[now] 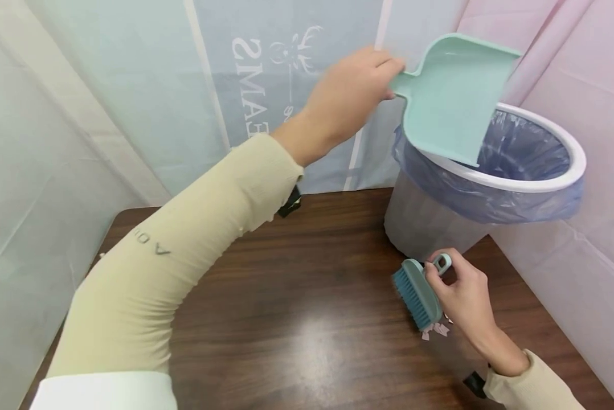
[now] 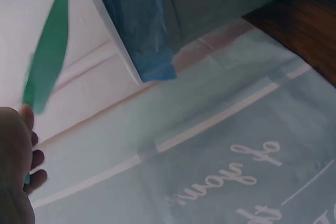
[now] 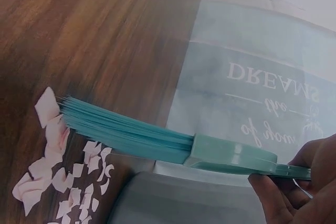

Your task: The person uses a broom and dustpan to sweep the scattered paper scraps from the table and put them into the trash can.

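In the head view my left hand (image 1: 355, 91) grips the short handle of a mint-green dustpan (image 1: 455, 97), held up at the near left rim of a trash bin (image 1: 430, 222). The pan is tilted, and its wide edge overlaps the bin's opening. My right hand (image 1: 466, 290) pinches the handle of a small green hand brush (image 1: 422, 293) low over the table. Its teal bristles (image 3: 121, 129) point at a scatter of pale pink paper scraps (image 3: 52, 150), right beside the nearest pieces in the right wrist view. From the left wrist, the dustpan (image 2: 50, 45) shows nearly edge-on.
A blue-grey plastic liner (image 1: 491, 199) hangs over the bin's outside under a white rim ring (image 1: 576, 156). The bin stands on the dark wooden table (image 1: 286, 296) at the back right. Printed fabric curtains (image 1: 307, 34) close off the back and sides.
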Demonstrator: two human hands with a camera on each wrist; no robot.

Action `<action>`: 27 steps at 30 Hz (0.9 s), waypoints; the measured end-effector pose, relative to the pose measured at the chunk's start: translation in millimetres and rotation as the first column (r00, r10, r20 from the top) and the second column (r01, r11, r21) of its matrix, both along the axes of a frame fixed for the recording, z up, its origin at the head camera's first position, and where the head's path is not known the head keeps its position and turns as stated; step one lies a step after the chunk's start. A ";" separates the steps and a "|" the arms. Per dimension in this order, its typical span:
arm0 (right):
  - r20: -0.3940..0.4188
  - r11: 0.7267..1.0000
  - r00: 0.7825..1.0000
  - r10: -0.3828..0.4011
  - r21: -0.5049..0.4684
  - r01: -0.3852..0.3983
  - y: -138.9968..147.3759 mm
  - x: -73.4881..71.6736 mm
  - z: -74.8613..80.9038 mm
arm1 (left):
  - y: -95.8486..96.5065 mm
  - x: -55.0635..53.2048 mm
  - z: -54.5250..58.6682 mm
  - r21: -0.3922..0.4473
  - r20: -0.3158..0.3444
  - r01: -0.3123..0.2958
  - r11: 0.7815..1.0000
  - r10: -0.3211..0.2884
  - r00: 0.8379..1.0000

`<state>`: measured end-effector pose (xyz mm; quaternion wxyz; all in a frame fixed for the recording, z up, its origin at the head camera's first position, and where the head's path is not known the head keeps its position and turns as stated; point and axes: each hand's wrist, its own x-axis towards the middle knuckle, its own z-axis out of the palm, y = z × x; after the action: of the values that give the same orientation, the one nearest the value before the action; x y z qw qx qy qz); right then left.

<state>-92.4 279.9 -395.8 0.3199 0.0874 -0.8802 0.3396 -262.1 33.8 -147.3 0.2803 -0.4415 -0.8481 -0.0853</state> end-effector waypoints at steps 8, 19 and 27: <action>0.002 1.000 1.000 0.002 0.003 -0.002 0.1 0.9 0.5 | -31.1 14.7 -19.7 0.094 0.125 -0.104 0.990 0.092 0.988; 0.000 1.000 1.000 -0.003 -0.003 0.003 -2.1 2.3 -0.2 | -79.7 47.0 -41.7 0.095 0.293 -0.161 0.982 0.126 0.948; 0.006 1.000 1.000 0.002 -0.006 -0.002 -2.9 2.5 -1.1 | -115.9 74.1 -73.6 0.139 0.289 -0.134 0.981 0.089 0.953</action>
<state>-89.9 277.0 -396.9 0.3170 0.0865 -0.8801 0.3428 -188.0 -82.1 -220.9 0.1952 -0.3528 -0.8936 -0.1974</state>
